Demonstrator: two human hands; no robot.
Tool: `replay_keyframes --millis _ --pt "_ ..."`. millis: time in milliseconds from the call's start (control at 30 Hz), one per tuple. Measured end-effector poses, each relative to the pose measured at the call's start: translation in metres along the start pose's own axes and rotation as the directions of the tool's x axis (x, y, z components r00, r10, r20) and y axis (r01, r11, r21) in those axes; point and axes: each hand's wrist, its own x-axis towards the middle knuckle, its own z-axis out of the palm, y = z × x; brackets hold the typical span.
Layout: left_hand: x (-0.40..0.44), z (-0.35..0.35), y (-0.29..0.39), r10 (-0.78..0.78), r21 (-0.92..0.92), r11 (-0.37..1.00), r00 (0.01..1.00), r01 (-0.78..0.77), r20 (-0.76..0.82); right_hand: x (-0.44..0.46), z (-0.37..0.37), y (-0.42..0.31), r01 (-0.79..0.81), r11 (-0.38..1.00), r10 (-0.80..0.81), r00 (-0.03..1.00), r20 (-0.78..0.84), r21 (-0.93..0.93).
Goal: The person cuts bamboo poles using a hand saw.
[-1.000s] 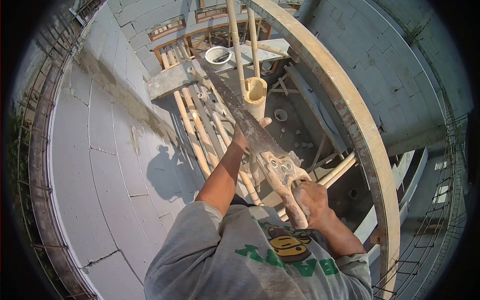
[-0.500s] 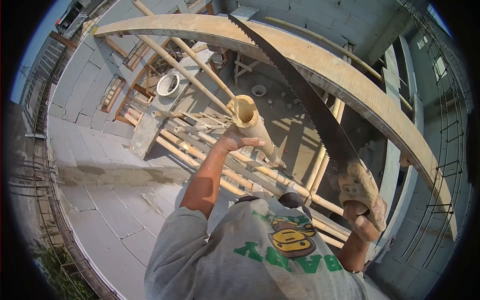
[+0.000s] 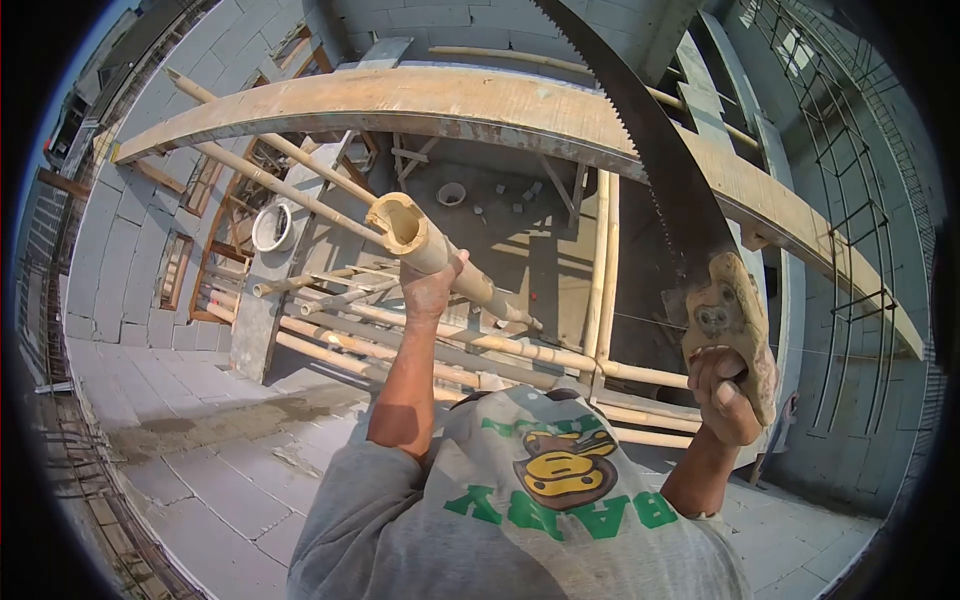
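Observation:
My left hand (image 3: 432, 287) is closed around an upright bamboo pole (image 3: 428, 248), just below its hollow, notched top end. The pole slants away down toward the floor. My right hand (image 3: 728, 393) grips the worn wooden handle of a hand saw (image 3: 660, 140). Its long dark toothed blade points up and away, past the top of the view, with the teeth facing left. The blade is apart from the pole.
A long curved wooden board (image 3: 430, 105) spans the scene in front of me. Horizontal bamboo poles (image 3: 520, 350) lie below. A white bucket (image 3: 272, 228) stands on a plank at left. A rebar cage (image 3: 850, 180) leans at right, beside grey block walls (image 3: 110, 260).
The view has turned, so the pole top now appears further left. My left hand has gone from lying open-thumbed against the pole to wrapping round it. The saw stays raised in my right hand.

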Motion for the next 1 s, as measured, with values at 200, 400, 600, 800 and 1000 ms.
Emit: replay_keyframes --millis 200,400,600,800,1000 --pt "-0.035 0.031 0.017 0.043 -0.044 0.999 0.889 -0.026 0.456 -0.02 -0.051 -0.037 0.181 0.984 -0.181 0.981 -0.063 -0.007" --pt "-0.076 0.15 0.04 -0.046 0.121 0.972 0.339 -0.204 0.94 -0.083 -0.087 -0.1 0.404 0.888 -0.443 0.88 -0.173 -0.221" --pt "-0.148 0.268 0.065 0.011 -0.085 0.962 -0.279 -0.258 0.96 -0.191 -0.053 -0.157 0.263 0.765 -0.544 0.752 -0.372 -0.588" --pt "-0.182 0.308 0.051 0.078 -0.252 0.939 -0.566 -0.236 0.821 -0.28 0.085 -0.148 -0.024 0.7 -0.69 0.235 -0.685 -0.713" --pt "-0.168 0.296 0.065 -0.03 -0.21 0.936 -0.659 -0.281 0.751 -0.282 0.146 -0.101 -0.219 0.767 -0.64 -0.188 -0.745 -0.604"
